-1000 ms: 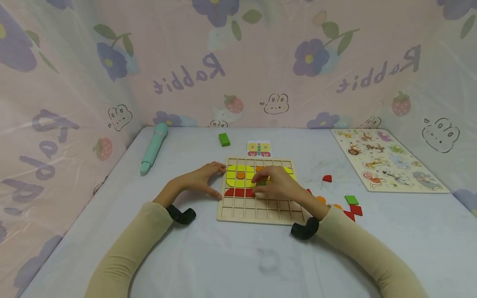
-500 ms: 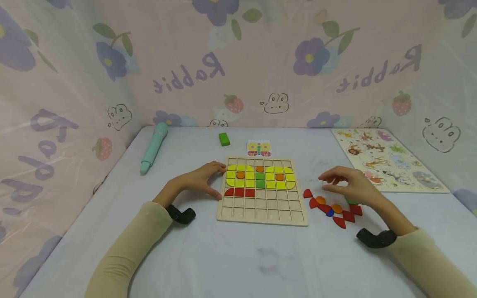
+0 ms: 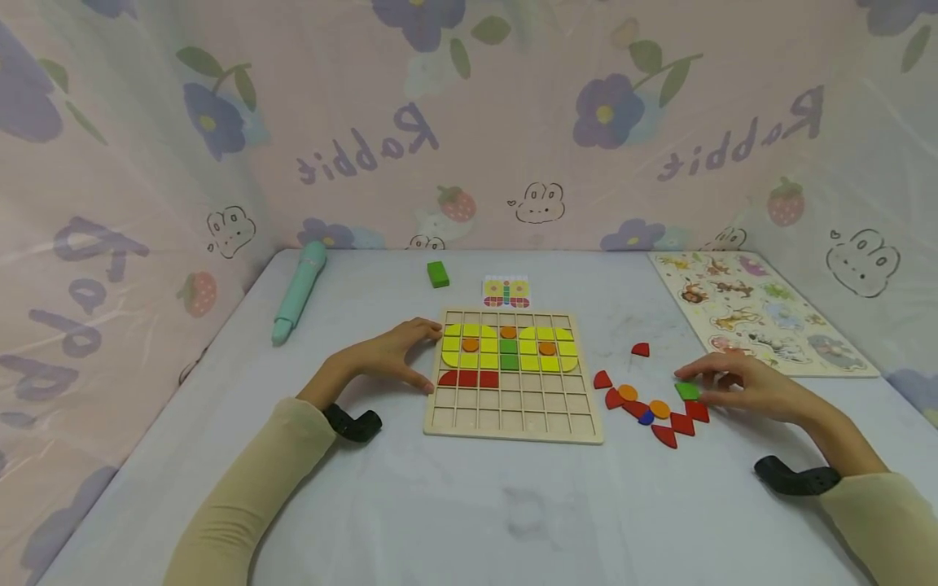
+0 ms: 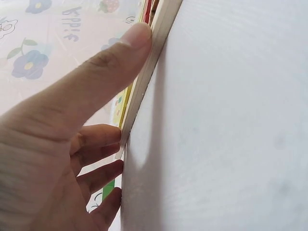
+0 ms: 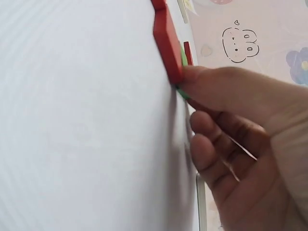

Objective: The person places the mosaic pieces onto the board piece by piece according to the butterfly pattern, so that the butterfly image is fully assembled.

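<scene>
A wooden grid board (image 3: 553,415) lies mid-table, with yellow, orange, green and red tiles set in a pattern. At its left edge, my left hand (image 3: 388,354) rests with thumb and fingers spread and touching the rim; the left wrist view shows the thumb (image 4: 108,67) against the board's side. Right of the board, my right hand (image 3: 755,387) has its thumb and forefinger around a green square tile (image 3: 686,391) among loose pieces. In the right wrist view, the thumb tip hides much of that tile behind a red tile (image 5: 167,45).
Loose red tiles (image 3: 682,423), orange discs (image 3: 659,409) and a blue piece (image 3: 646,417) lie right of the board. Behind it are a pattern card (image 3: 506,291) and a green block (image 3: 438,274). A teal stick-shaped object (image 3: 299,293) lies left, an animal puzzle (image 3: 762,317) right.
My right hand has moved right from over the board to the loose pieces, coming down at the green tile. The left hand stays at the board's edge.
</scene>
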`<state>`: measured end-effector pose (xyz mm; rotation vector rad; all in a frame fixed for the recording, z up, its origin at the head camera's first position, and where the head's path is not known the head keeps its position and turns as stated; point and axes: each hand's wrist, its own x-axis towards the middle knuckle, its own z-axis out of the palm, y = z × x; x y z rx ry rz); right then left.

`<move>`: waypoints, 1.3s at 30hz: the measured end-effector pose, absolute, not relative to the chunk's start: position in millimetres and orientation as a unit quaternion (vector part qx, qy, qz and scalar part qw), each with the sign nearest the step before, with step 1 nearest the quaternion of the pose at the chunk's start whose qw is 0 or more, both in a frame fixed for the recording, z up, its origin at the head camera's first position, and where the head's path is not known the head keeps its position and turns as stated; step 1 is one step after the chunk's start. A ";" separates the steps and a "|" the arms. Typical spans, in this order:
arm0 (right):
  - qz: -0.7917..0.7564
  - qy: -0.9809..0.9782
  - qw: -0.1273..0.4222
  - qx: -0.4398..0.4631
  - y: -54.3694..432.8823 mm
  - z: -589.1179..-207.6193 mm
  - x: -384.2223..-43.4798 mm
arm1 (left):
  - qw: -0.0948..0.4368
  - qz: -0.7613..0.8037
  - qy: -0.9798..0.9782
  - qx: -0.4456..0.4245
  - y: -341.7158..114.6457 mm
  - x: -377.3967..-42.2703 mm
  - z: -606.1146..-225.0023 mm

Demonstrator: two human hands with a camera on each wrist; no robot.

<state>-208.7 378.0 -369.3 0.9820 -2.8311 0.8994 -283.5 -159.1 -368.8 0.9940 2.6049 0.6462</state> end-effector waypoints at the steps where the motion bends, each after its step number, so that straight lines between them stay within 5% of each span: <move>1: 0.287 -0.906 0.004 0.312 377.3 -369.2 -208.6 | 0.139 0.223 0.902 0.344 -159.4 -283.4 -368.8; 13: 0.310 -0.902 0.013 0.301 365.2 -369.2 -215.4 | 0.143 0.226 0.902 0.340 -160.5 -281.0 -368.1; 20: 0.370 -0.898 0.011 0.237 293.8 -351.8 -226.8 | 0.146 0.224 0.902 0.339 -158.7 -279.8 -367.5; 30: 0.416 -0.872 -0.020 0.258 182.3 -352.6 -240.3 | 0.143 0.224 0.903 0.339 -156.6 -282.6 -369.3; 39: 0.371 -0.879 -0.032 0.298 149.4 -364.9 -238.9 | 0.144 0.221 0.907 0.330 -157.6 -281.7 -367.1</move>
